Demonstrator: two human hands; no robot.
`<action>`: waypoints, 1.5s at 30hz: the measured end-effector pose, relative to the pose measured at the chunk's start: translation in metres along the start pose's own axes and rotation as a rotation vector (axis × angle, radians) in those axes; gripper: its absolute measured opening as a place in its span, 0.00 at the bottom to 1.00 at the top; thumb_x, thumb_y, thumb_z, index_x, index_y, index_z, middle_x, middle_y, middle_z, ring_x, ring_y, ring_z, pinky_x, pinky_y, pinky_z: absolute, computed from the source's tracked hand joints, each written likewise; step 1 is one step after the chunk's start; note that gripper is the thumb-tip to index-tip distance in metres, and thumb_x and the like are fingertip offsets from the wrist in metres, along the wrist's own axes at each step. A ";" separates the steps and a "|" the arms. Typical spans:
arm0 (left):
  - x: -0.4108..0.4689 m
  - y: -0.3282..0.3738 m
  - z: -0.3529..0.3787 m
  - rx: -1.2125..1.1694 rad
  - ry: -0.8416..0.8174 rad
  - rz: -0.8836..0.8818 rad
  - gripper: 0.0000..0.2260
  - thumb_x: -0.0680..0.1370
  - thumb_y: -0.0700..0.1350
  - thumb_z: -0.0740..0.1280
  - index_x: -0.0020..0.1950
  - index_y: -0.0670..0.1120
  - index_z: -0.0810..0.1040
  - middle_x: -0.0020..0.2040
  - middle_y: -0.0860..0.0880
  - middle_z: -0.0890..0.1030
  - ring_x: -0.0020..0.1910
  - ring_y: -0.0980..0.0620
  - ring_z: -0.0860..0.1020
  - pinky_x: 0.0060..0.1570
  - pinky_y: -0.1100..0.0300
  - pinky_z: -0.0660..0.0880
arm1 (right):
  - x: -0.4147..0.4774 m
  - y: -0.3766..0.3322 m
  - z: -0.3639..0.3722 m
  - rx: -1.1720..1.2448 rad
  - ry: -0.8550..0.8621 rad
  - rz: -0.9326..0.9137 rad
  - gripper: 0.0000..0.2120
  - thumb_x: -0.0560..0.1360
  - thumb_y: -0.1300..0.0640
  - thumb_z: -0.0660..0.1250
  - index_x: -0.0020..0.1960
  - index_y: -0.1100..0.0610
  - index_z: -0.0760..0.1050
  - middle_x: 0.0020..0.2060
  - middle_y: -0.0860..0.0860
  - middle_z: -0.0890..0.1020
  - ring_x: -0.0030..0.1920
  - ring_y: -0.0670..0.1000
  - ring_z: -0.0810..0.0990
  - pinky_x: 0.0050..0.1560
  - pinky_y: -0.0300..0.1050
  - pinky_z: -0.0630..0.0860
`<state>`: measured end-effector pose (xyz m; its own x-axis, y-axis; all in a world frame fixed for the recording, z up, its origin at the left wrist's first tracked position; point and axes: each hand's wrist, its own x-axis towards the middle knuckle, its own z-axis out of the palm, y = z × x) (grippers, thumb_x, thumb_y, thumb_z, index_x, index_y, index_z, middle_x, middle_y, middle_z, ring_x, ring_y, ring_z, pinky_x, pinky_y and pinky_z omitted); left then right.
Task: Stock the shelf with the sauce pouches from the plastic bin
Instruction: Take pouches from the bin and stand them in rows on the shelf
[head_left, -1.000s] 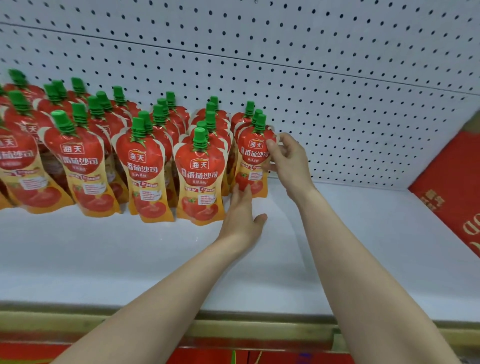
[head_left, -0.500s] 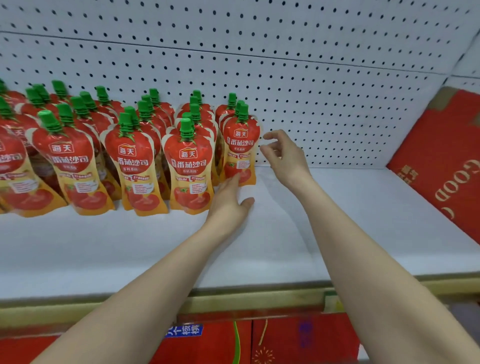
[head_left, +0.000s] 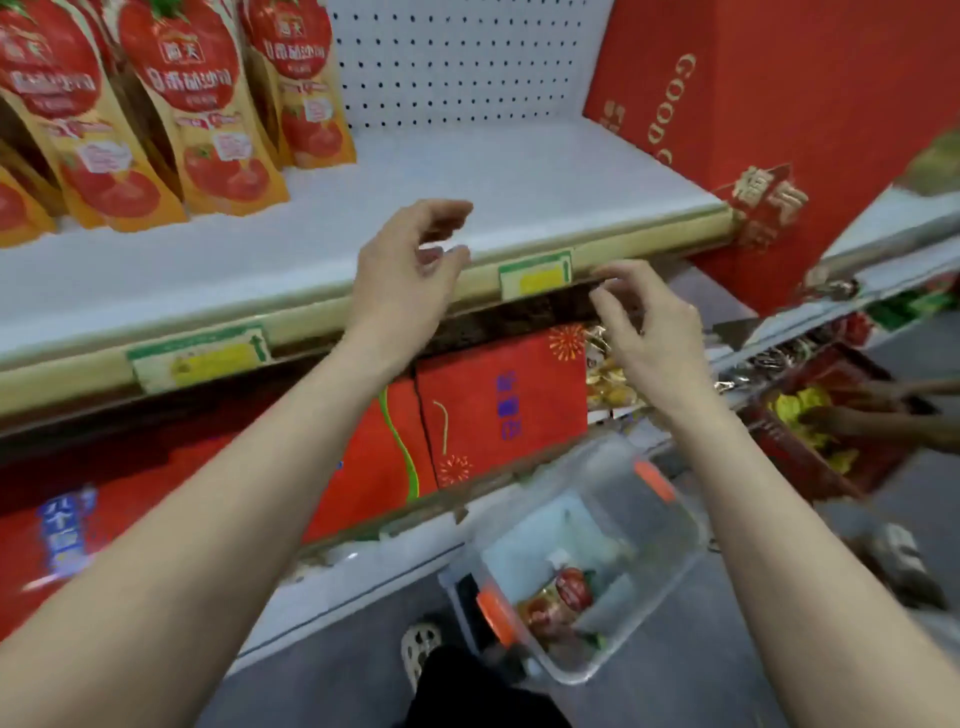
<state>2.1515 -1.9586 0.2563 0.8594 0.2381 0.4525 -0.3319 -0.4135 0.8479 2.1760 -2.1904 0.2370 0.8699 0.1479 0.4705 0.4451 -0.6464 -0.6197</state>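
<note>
1. Edges and open room: the sauce pouches (head_left: 208, 104) stand upright in rows at the left end of the shelf (head_left: 467, 171). To their right, bare white shelf surface runs to the large red box (head_left: 779, 104) at the right end. A white pegboard (head_left: 457, 62) closes the back.
2. The front edge of the shelf is a beige strip. It carries a left price tag (head_left: 200, 356) and a right price tag (head_left: 535, 274).
3. Red gift boxes (head_left: 498, 405) fill the level below the strip.
4. The plastic bin (head_left: 680, 540) sits on the floor, low and right of centre, just beside the base of the shelving. It is clear, with an orange latch (head_left: 496, 610) at the near end. A few pouches in the bin (head_left: 563, 603) lie towards that end.
5. Left hand (head_left: 400, 280): raised over the front strip, arm extended, fingers loosely curved, nothing in its grasp.
6. Right hand (head_left: 654, 343): just below the strip and right of the right price tag, above the bin, fingers loosely bent, nothing in its grasp.
7. Writing: the pouches on the shelf bear white Chinese characters on red, with tomato pictures; blur prevents a sure reading. Both price tags are green-edged with a yellow patch, text unreadable. The large red box shows gold letters "GOOD" running down its side.
</note>
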 end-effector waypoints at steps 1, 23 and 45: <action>-0.016 0.000 0.010 0.009 -0.043 0.037 0.15 0.75 0.38 0.65 0.60 0.49 0.78 0.56 0.51 0.81 0.57 0.59 0.78 0.59 0.64 0.75 | -0.023 0.013 -0.006 -0.003 -0.010 0.038 0.08 0.80 0.55 0.65 0.59 0.53 0.76 0.45 0.47 0.82 0.44 0.43 0.79 0.46 0.36 0.73; -0.316 -0.249 0.268 0.235 -1.333 -0.459 0.09 0.79 0.43 0.66 0.59 0.45 0.78 0.58 0.55 0.77 0.55 0.71 0.75 0.54 0.77 0.66 | -0.244 0.383 0.148 -0.330 -1.169 0.614 0.22 0.77 0.64 0.62 0.68 0.49 0.72 0.62 0.54 0.80 0.61 0.57 0.79 0.59 0.48 0.76; -0.337 -0.329 0.357 0.381 -1.116 -0.834 0.25 0.72 0.56 0.72 0.68 0.54 0.71 0.65 0.50 0.75 0.63 0.48 0.74 0.58 0.58 0.72 | -0.189 0.460 0.215 0.278 -0.495 1.032 0.15 0.65 0.68 0.78 0.44 0.55 0.78 0.44 0.55 0.81 0.46 0.54 0.80 0.55 0.55 0.80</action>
<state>2.1094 -2.2164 -0.2736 0.6559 -0.2017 -0.7274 0.3779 -0.7464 0.5478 2.2624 -2.3546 -0.2724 0.8054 -0.0354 -0.5916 -0.5405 -0.4533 -0.7087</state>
